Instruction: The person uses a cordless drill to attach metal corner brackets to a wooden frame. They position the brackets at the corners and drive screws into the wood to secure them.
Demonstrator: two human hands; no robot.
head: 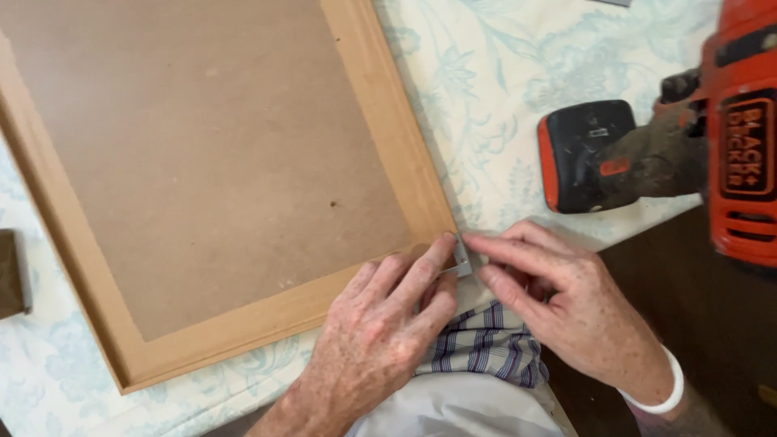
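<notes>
Together, left hand (pixel 380 324), right hand (pixel 566 303), metal bracket (pixel 462 256)

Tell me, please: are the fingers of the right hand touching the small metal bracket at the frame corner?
Touching. In the head view, the right hand has its fingertips pressed against the small metal bracket at the frame corner, no gap visible.

To the right of your right hand (pixel 579 311), up at the picture's edge, the orange drill body (pixel 740 129) carries a rectangular black label plate (pixel 746 146) with orange lettering, set upright on its side. Just above your right hand, the black battery base (pixel 583 154) bears a small pale rectangular sticker (pixel 598 132). No packages, signs or screens appear.
</notes>
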